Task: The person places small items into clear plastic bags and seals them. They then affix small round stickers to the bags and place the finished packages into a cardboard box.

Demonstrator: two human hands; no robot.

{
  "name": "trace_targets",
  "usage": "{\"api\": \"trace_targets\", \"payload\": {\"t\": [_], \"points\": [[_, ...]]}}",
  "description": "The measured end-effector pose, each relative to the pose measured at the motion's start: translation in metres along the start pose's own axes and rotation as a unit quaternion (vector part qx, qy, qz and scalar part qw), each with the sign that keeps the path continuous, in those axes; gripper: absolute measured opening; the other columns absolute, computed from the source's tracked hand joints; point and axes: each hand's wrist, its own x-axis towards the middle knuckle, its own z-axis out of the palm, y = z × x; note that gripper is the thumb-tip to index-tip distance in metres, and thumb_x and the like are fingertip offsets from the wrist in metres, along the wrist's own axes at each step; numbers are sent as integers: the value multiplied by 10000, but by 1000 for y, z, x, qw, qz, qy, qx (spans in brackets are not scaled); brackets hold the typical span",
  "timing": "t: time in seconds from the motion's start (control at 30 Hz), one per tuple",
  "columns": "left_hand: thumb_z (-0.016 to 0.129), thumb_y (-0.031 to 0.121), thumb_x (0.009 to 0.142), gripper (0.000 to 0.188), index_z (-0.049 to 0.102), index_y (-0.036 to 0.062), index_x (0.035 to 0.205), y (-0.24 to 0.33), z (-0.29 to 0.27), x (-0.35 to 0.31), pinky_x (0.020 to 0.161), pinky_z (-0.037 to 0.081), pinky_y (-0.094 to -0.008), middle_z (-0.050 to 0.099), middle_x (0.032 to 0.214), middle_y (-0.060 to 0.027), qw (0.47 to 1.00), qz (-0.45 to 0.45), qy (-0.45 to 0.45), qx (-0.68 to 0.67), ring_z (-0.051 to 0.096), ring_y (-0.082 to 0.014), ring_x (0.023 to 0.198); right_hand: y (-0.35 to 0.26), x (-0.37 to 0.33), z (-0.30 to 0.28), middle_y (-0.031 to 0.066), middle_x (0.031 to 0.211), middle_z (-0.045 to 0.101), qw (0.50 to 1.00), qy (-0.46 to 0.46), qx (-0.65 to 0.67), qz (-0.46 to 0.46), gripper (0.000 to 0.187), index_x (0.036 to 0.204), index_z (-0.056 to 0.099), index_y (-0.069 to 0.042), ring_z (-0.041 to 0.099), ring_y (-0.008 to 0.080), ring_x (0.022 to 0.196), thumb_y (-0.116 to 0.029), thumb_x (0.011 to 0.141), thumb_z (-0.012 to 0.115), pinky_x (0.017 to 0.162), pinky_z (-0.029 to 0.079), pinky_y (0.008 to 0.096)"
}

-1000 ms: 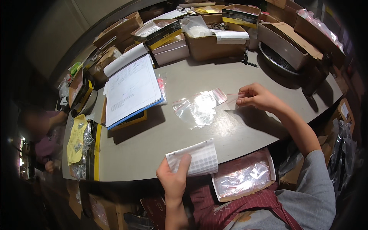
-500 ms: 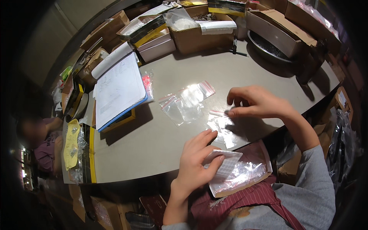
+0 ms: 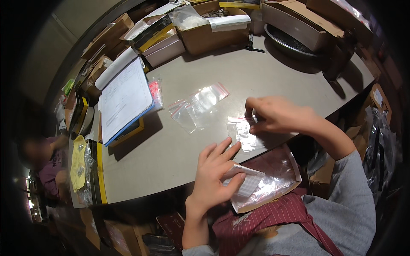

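My left hand point(image 3: 217, 175) is over the table's near edge, its thumb clamping a white sheet with a grid of small squares point(image 3: 248, 181). Its other fingers stretch toward some small clear zip bags point(image 3: 244, 135) lying near that edge. Bent over the top right corner of these bags is my right hand point(image 3: 279, 114), with thumb and fingertips closed on the plastic; the exact grip is partly hidden. A shallow open box point(image 3: 277, 168) with a shiny clear plastic lining or bags rests at my lap, below the sheet. More flat zip bags with red seal strips point(image 3: 205, 100) lie farther left.
A clipboard with papers point(image 3: 126, 100) leans on a box at left, beside a red-marked bag point(image 3: 155, 91). Cardboard boxes point(image 3: 200, 40) line the far edge, with a round dark pan point(image 3: 294, 42) at right. Another person point(image 3: 49, 162) sits at far left.
The view has shifted slightly, so the table's things appear farther up and left. My right hand has come down closer over the bags' corner. My left hand still grips the sheet.
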Motion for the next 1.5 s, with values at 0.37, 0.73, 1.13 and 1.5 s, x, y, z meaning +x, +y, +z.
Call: {"api": "trace_targets", "payload": {"t": [0.37,0.73,1.13,1.5], "points": [[780,137,786,144,728,52,890,20,0,-14,1109,392,-469,742,1205,-110,983,23,-89,-158,634,-309,1248,3,-59,16,141,1231,570,974,-36,84,-207,444,1229,652,-30,530,320,1172,29,789,672,1005,455,418],[765,36,881,166,737,-54,1017,40,15,-41,750,531,-250,757,966,-93,900,-248,145,-326,669,-112,830,-18,-84,38,180,1012,638,943,37,230,-239,339,1136,613,27,671,355,904,-217,916,697,785,547,419],[742,58,922,163,710,-58,1032,37,5,-40,726,501,-241,713,872,-30,871,-240,285,-320,617,-81,786,-34,-50,47,160,922,593,945,165,152,-238,353,1050,576,-19,622,377,847,6,714,683,735,513,437],[722,87,948,164,718,-62,1014,8,-6,-36,725,499,-242,719,868,-31,892,-229,294,-255,613,-81,795,-46,-16,46,130,880,542,930,220,-79,-285,303,898,528,-32,606,337,828,-98,662,706,740,524,424]]}}
